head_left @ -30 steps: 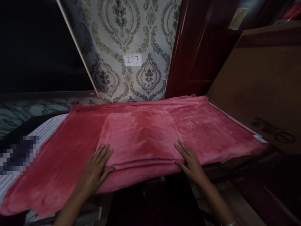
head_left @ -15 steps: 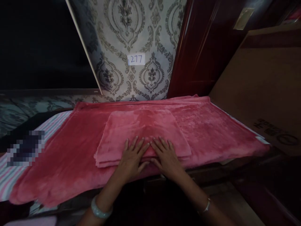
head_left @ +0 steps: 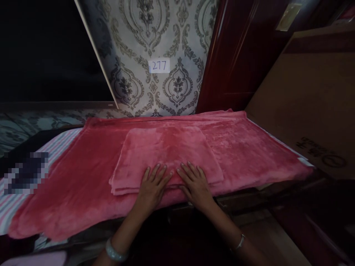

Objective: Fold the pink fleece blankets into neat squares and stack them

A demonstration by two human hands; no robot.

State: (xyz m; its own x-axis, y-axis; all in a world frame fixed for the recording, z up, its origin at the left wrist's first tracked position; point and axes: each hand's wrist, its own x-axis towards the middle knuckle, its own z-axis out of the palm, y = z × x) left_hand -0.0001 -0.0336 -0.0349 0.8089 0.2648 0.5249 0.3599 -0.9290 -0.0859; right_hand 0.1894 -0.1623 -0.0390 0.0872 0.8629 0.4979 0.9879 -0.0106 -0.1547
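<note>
Both hands lie flat, palms down and fingers spread, side by side on the near edge of a folded pink cloth (head_left: 166, 155): the left hand (head_left: 152, 187) and the right hand (head_left: 195, 184) sit close together with their inner fingers nearly touching, and neither is gripping anything. A pale bangle (head_left: 115, 252) circles the left wrist and a thin bracelet (head_left: 239, 242) the right. The cloth is already folded into a neat rectangle of several layers, its stacked edges showing at the near left corner, and it rests in the middle of a larger red blanket (head_left: 249, 147) spread over a bed. Judging from this, the folding looks essentially done; the flat hands suggest only pressing or smoothing is in hand, and the top surface shows no obvious wrinkles. To the left, a striped sheet (head_left: 16, 205) shows beyond the blanket's edge, beside a pixelated patch. Behind the bed stands a wall with grey damask wallpaper (head_left: 177, 33) bearing a small white label (head_left: 159, 65) reading 277. A dark red door (head_left: 238, 55) is to the right of it, and a large brown cardboard box (head_left: 310, 99) leans at the far right, just beside the blanket. The room is dim.
</note>
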